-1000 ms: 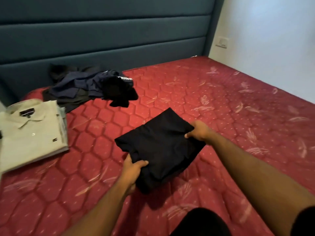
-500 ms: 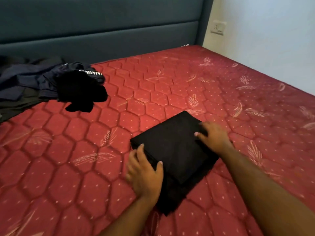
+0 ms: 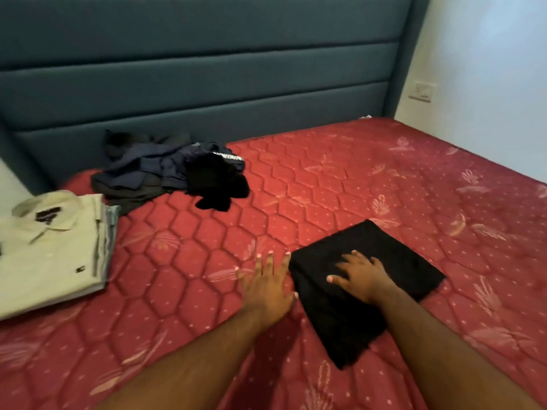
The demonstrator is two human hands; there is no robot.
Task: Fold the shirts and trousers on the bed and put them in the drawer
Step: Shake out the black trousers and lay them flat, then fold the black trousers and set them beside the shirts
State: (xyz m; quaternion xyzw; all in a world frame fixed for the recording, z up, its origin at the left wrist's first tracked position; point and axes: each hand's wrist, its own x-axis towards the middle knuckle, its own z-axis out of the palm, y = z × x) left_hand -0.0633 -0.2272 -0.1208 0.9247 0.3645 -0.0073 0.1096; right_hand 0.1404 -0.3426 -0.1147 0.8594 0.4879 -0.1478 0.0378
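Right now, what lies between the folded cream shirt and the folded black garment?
In the head view, only bare red mattress and the open left hand lie between the cream shirt and the black garment.

Red quilted mattress [image 3: 340, 179] against a blue padded headboard [image 3: 207, 84]. Lying on it: folded black garment [image 3: 393, 255] at near right, folded cream shirt [image 3: 50, 250] at left edge, heap of dark unfolded clothes [image 3: 165, 173] beside the headboard.

A dark teal padded headboard [image 3: 207, 93] meets a pale wall [image 3: 488, 69] bearing a cream socket plate [image 3: 421, 91].
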